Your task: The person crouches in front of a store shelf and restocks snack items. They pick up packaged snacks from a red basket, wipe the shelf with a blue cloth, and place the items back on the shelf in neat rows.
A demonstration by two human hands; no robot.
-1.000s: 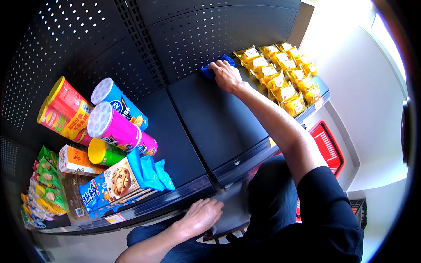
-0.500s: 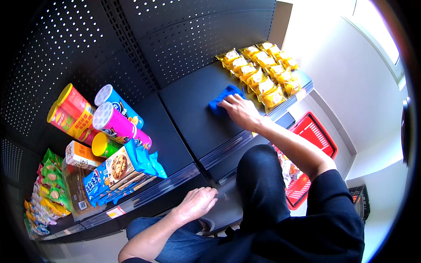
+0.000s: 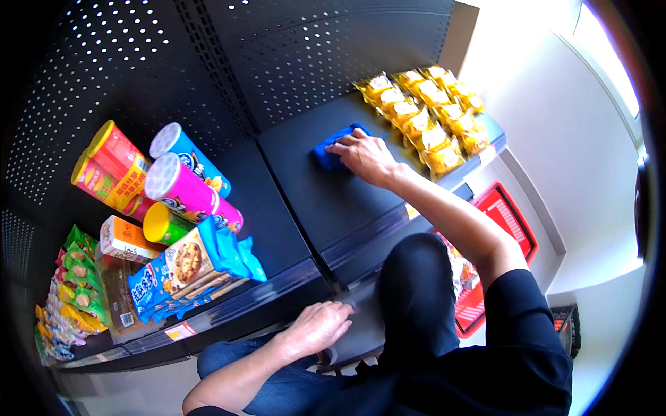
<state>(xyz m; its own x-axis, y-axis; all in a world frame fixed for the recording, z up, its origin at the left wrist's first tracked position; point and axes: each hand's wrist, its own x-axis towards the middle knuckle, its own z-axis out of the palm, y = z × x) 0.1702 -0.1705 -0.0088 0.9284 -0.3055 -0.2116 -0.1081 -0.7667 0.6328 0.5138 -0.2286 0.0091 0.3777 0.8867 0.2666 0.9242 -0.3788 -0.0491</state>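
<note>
Right hand: Your right hand point(image 3: 366, 158) is closed over the cloth point(image 3: 323, 155), fingertips pressing it down, a little above the centre of the frame.
Cloth: It is blue and bunched on the shelf point(image 3: 340, 208), upper middle of the frame, showing left of and above your fingers.
Just changed: A second ago you had it at the back panel point(image 3: 298, 76); half a second ago it was farther forward, just beside the packets point(image 3: 416, 123); now it sits farther left, nearer the seam point(image 3: 284, 197).
What that means: Your cloth covers a different patch of the same shelf, and the packets keep their rows.
Left hand: Your left hand point(image 3: 320, 326) is low in the centre, near the shelf's front edge, fingers loosely curled; its palm is hidden, so I cannot tell whether it holds anything.
Packets: Yellow, in rows at the upper right, to the right of your right hand.
Left of the seam: You have tubes point(image 3: 182, 191), a box point(image 3: 128, 240) and blue cookie packs point(image 3: 187, 263) standing close together.
Basket: The red basket point(image 3: 520, 216) is at the right, partly behind your right forearm.
</note>
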